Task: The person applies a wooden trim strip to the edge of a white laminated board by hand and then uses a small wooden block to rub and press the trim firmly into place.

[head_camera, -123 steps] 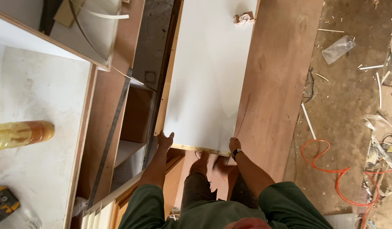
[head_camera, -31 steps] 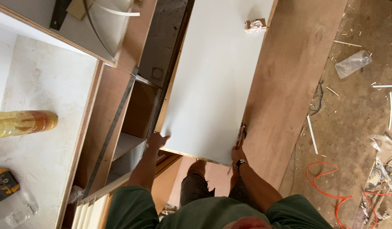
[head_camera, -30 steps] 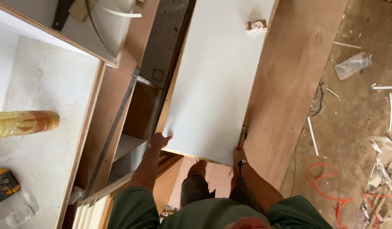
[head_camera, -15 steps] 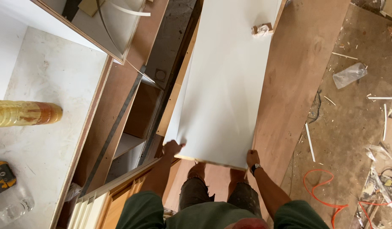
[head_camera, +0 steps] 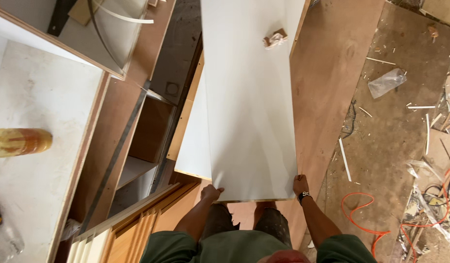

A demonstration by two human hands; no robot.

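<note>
- I look down on a workshop floor (head_camera: 381, 146) strewn with scraps, an orange cable (head_camera: 366, 214) at lower right.
- A white panel (head_camera: 249, 97) runs up the frame's centre, over a brown board (head_camera: 332, 73).
- My left hand (head_camera: 211, 193) grips its near left corner, fingers curled.
- My right hand (head_camera: 300, 185) clasps the right corner.
- A small wood block (head_camera: 275, 39) sits on the panel, near the top.

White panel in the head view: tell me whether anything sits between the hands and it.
Nothing does. The left hand and right hand both grip the near corners of the white panel directly.
</note>
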